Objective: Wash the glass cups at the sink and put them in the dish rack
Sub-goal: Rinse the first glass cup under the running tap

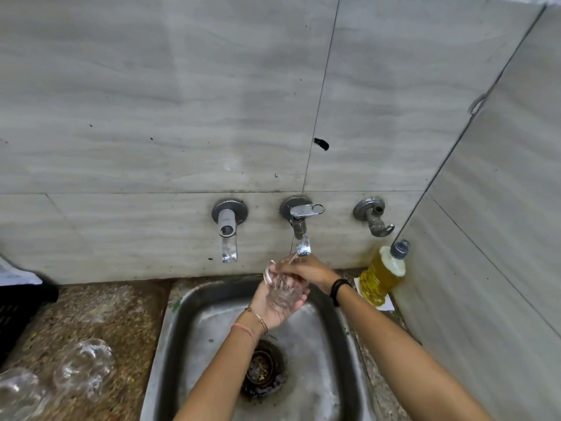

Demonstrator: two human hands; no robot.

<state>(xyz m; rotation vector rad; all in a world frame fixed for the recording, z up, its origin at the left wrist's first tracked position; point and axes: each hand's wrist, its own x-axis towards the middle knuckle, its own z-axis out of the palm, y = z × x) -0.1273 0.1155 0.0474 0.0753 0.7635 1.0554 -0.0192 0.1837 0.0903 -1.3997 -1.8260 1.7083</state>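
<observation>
While our two hands meet just below the centre of the frame, we hold a clear patterned glass cup [281, 289] tilted on its side, its rim toward the left, directly under the spout of the middle chrome wall tap [301, 235]. Our left hand [271, 309], with a thin bangle and a pink thread at the wrist, cradles the cup from beneath, fingers curled up round its body. Our right hand [308, 270], a black band on its wrist, lies over the top of the cup, fingers bent down and gripping its upper side near the rim. Whether water is running we cannot tell for certain, though something glints at the spout.

Both hands hang above the stainless steel sink [170, 326], whose round dark drain strainer [261, 369] sits lower in the basin between our forearms. Two more clear glass cups [85, 366] lie on the speckled brown stone counter [115, 311] at the lower left of the frame. Further up the left edge sits a black plastic crate [15, 311]. At the right, against the grey tiled wall [151, 101], a plastic bottle of yellow liquid with a grey cap [383, 276] stands on a white pad in the corner.
</observation>
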